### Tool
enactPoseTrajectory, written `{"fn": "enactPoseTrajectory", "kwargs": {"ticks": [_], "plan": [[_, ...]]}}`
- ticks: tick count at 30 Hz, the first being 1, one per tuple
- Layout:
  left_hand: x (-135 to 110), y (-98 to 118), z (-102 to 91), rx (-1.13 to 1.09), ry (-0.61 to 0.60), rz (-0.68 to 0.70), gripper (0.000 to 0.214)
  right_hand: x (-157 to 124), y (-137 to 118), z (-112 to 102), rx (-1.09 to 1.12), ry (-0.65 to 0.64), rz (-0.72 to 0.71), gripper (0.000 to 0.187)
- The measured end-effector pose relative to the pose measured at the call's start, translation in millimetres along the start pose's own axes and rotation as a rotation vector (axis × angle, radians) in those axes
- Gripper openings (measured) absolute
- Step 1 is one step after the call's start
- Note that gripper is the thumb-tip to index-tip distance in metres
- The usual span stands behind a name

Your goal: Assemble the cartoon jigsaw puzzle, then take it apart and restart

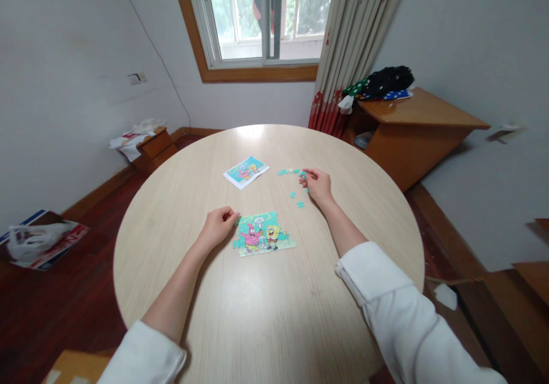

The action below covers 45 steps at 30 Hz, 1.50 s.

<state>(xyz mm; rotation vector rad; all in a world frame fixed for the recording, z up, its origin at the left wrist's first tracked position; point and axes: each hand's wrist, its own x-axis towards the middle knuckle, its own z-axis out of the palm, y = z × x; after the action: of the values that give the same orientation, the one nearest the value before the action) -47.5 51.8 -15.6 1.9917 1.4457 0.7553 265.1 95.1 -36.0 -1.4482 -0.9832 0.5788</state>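
A partly joined jigsaw puzzle with pink and yellow cartoon figures on teal lies flat on the table, its left and right edges uneven. My left hand is closed in a pinch at its upper left corner, with a bit of teal puzzle piece at the fingertips. Farther off to the right, my right hand has its fingers bent together around a small teal puzzle piece. Loose teal pieces lie to the left of these fingers, and a few others lie nearer me. My fingers partly cover some pieces.
The round wooden table carries a printed reference picture beyond the puzzle. Behind stand a window and a curtain. A brown desk with clothes on it is at the right, a small cabinet at the left.
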Motion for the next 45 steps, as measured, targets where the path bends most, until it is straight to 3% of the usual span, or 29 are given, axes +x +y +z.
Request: {"fn": "enactPoseTrajectory", "kwargs": {"ticks": [4, 9, 17, 24, 32, 37, 40, 45], "plan": [[0, 0, -0.5, -0.010, 0.003, 0.003, 0.034, 8, 5, -19, -0.253, 0.073, -0.166, 0.029], [-1, 0, -0.4, -0.014, 0.002, 0.005, 0.035, 16, 12, -41, -0.519, 0.064, -0.119, 0.027], [-1, 1, -0.4, -0.014, 0.009, 0.004, 0.035, 9, 9, -37, -0.802, 0.110, -0.179, 0.031], [-1, 1, -0.1, -0.006, 0.001, -0.002, 0.034, 2, 3, -29, -0.901, -0.182, -0.330, 0.030], [-1, 2, -0.3, -0.012, -0.002, -0.012, 0.034, 10, 3, -30, -0.857, -0.132, -0.258, 0.025], [-1, 1, 0.0, -0.016, -0.001, -0.015, 0.034, 9, 1, -30, -0.816, -0.128, -0.238, 0.033], [-1, 1, 0.2, -0.019, -0.003, -0.015, 0.034, 10, 0, -31, -0.687, -0.099, -0.237, 0.035], [-1, 1, 0.1, -0.018, -0.006, -0.015, 0.034, 7, -9, -29, -0.369, -0.065, -0.177, 0.016]]}}
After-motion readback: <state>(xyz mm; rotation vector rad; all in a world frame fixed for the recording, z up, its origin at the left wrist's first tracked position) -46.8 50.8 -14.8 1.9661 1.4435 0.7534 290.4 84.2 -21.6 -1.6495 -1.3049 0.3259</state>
